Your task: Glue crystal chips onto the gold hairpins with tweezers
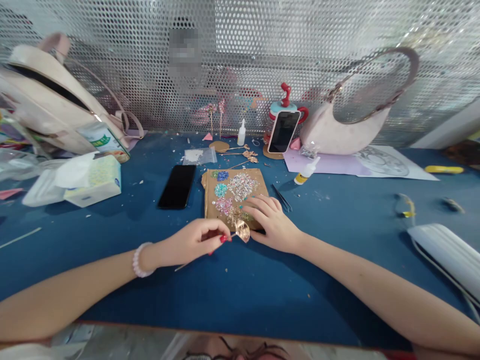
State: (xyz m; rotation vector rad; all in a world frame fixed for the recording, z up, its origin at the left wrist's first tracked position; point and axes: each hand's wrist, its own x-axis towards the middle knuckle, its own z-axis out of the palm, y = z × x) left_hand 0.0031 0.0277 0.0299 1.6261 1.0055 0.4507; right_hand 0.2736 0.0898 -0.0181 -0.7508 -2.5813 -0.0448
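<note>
My left hand (195,242) pinches a thin stick tipped with a rose-gold metal leaf (242,230), which hovers at the near edge of a brown cardboard sheet (210,202). Small piles of blue, teal, pink and silvery glitter chips (242,186) lie on that sheet. My right hand (270,222) rests on the sheet's near right corner with fingers curled over the chips, fingertips down beside the leaf. What the right fingertips hold, if anything, is hidden.
A black phone (177,186) lies left of the sheet, tweezers (282,198) right of it. A glue bottle (306,171), a propped phone (283,131), a pink bag (348,130), a tissue pack (93,181) and a perforated metal screen (262,55) sit behind. A white mask (446,252) lies at the right.
</note>
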